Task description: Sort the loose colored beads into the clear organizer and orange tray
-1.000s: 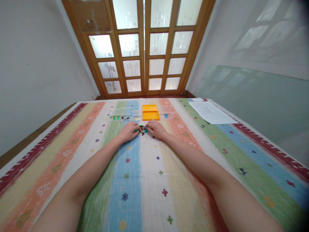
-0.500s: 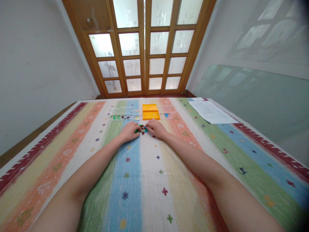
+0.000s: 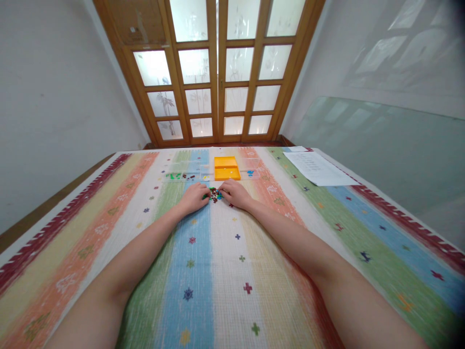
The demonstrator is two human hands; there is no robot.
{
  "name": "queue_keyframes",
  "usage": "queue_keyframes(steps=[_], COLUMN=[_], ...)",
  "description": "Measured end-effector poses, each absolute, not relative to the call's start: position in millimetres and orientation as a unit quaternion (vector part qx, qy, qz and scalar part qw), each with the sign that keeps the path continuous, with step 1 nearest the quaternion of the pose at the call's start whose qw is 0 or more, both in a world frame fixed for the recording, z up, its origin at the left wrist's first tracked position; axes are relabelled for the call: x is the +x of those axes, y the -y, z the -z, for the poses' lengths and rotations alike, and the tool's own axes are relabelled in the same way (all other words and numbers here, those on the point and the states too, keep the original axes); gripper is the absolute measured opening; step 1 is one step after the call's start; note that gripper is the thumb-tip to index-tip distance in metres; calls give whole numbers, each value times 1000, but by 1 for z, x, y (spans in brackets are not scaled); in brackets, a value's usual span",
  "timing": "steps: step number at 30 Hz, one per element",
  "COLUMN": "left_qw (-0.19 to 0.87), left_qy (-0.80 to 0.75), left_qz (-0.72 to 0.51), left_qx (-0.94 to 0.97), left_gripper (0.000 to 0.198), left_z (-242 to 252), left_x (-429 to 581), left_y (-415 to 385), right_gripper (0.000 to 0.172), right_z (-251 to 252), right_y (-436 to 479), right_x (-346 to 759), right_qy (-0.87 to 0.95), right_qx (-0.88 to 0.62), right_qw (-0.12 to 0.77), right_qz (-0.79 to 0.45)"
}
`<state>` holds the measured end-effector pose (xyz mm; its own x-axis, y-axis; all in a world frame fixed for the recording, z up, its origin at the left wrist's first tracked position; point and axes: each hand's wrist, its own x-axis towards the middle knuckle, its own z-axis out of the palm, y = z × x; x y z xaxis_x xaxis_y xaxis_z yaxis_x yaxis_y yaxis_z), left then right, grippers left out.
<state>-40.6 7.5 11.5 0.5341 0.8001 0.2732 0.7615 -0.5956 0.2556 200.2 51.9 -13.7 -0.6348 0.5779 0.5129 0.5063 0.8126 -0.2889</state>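
A small pile of tiny coloured pieces (image 3: 214, 196), mostly brown, green and blue, lies on the striped tablecloth between my hands. My left hand (image 3: 195, 198) rests at the pile's left edge, its fingers curled onto green pieces. On the opposite side, my right hand (image 3: 237, 194) has its fingertips drawn together at the blue pieces. Both hands look closed; what is between the fingertips is too small to make out. Just beyond the pile stands an open yellow box (image 3: 227, 173) with a few tiny light bits inside.
Left of the yellow box is a clear compartment box (image 3: 196, 167) holding green pieces (image 3: 173, 176), brown pieces (image 3: 189, 177) and yellow ones. Blue pieces (image 3: 250, 173) sit in a clear compartment on the right. Printed paper (image 3: 319, 168) lies at the far right of the table.
My left hand's fingers have shifted very slightly over the green pieces. My right hand and the boxes look the same.
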Motion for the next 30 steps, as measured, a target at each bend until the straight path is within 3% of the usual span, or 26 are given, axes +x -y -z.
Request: queue_keyframes(steps=[9, 24, 30], left_qw=[64, 300, 406], left_qy=[-503, -531, -540], left_qz=[-257, -470, -471], left_qx=[823, 638, 568], left_gripper=[12, 17, 38], left_z=[-8, 14, -5], left_x=[-45, -69, -61], left_y=[-13, -61, -79], right_gripper=[13, 14, 14], right_z=[14, 10, 10], right_y=[-53, -49, -48], right_x=[200, 199, 199], right_qy=[903, 902, 901], right_qx=[-299, -302, -307], right_qw=[304, 302, 301], right_qz=[-55, -58, -56])
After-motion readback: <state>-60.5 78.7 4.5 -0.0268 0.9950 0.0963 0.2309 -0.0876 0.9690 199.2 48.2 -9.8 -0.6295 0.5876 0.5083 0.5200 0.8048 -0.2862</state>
